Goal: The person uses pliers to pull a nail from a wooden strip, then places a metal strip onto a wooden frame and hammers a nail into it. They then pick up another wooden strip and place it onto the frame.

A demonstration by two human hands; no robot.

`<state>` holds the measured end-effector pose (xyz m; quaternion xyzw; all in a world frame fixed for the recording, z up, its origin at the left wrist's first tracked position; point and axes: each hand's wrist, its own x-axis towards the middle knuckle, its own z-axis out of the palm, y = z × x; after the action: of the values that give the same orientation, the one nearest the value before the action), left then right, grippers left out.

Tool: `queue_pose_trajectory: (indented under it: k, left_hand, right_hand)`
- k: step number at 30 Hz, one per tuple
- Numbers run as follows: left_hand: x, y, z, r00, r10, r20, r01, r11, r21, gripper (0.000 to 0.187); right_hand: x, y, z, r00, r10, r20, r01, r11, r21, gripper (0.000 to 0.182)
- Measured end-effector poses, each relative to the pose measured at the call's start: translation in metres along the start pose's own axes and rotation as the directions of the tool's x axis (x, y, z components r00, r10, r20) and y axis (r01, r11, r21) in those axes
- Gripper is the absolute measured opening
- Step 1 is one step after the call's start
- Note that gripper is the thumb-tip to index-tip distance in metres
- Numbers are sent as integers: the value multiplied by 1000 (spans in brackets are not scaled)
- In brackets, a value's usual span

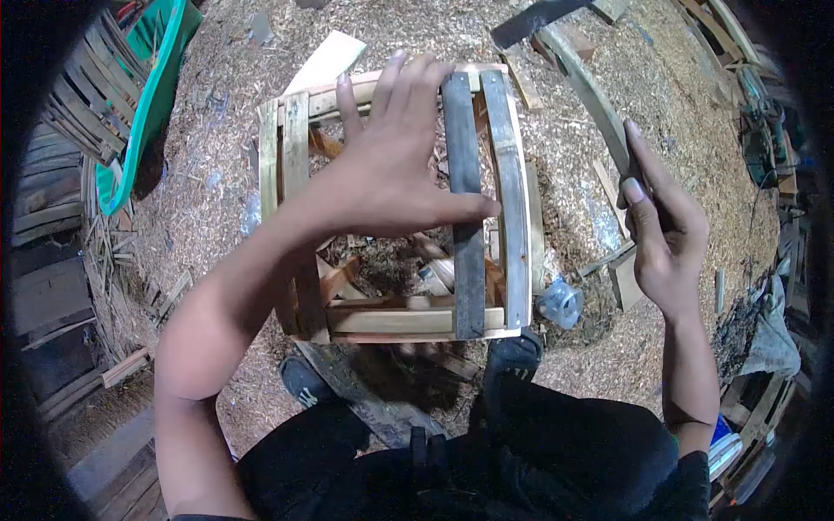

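Note:
A slatted wooden crate (417, 321) stands in front of me above the sawdust floor, with gaps between its slats. Across its top, my left hand (391, 165) lies with the fingers stretched apart. Its fingertips reach the far rail, and the thumb rests over a grey slat (469, 269). Off to the right, my right hand (671, 230) is closed on the near end of a long, thin wooden slat (586, 82), pinched between thumb and fingers. That slat slants up and away to the left, apart from the crate.
Wood shavings (217, 69) cover the floor. A green tub (169, 78) is at the far left beside stacked slats (95, 95). A pale board (328, 62) lies behind the crate, and a clear plastic container (560, 304) sits at its right. My shoes (304, 382) are close in front.

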<state>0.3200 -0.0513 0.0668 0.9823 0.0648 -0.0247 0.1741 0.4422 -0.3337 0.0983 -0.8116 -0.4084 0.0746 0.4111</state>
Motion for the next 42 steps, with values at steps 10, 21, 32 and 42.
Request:
queue_pose_trajectory:
  k: [10,21,32,42]
  left_hand:
    - [-6,-9,-8,989,148,0,-148,989,-20,152]
    - [-7,-15,5,976,171,-135,-173,985,-7,140]
    - [-49,-21,-10,890,346,-298,-348,936,50,103]
    - [-137,-73,-18,957,134,-257,-115,989,90,79]
  right_hand:
    - [0,-3,4,998,68,-11,-68,996,57,45]
    - [-17,-17,25,966,251,-52,-220,916,336,46]
    - [-37,-11,77,865,501,38,-438,714,547,47]
    - [-77,100,123,863,504,-12,-491,845,211,40]
